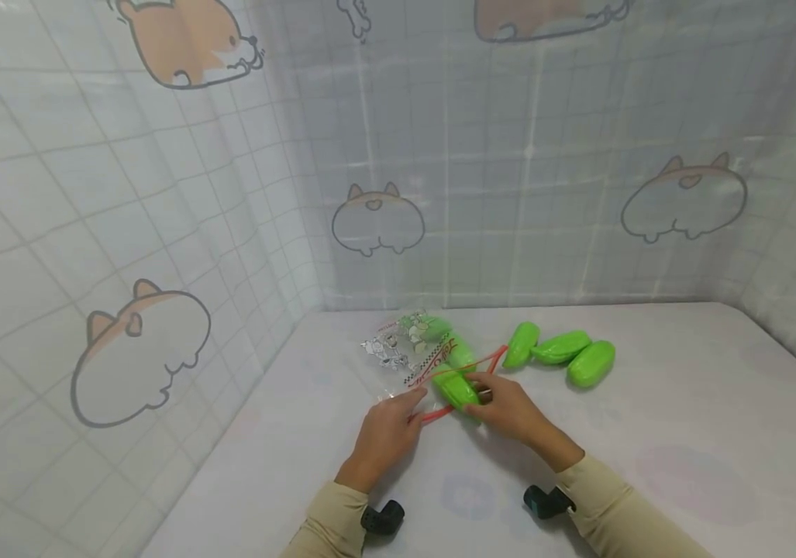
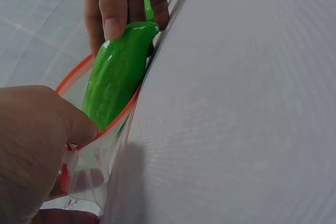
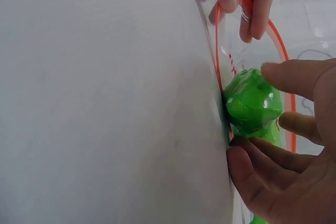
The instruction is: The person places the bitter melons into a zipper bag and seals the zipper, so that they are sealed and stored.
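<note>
A clear bag [image 1: 389, 353] with printed figures and a red zip edge [image 1: 437, 415] lies on the table, its mouth toward me. My left hand [image 1: 388, 430] pinches that edge at the left; the left wrist view shows the thumb [image 2: 81, 127] on it. My right hand [image 1: 509, 407] holds a glossy, bumpy green cucumber-shaped piece [image 1: 456, 390] by its near end, partway through the mouth. Its fingers [image 3: 296, 124] lie around the piece [image 3: 252, 100] in the right wrist view. Another green piece [image 1: 459, 353] shows inside the bag, partly hidden by print.
Three loose green pieces, one on the left [image 1: 522, 345], one in the middle [image 1: 561, 347] and one on the right [image 1: 591, 364], lie right of the bag. A white table [image 1: 684, 403] bears everything. Patterned curtains [image 1: 509, 155] enclose its back and sides.
</note>
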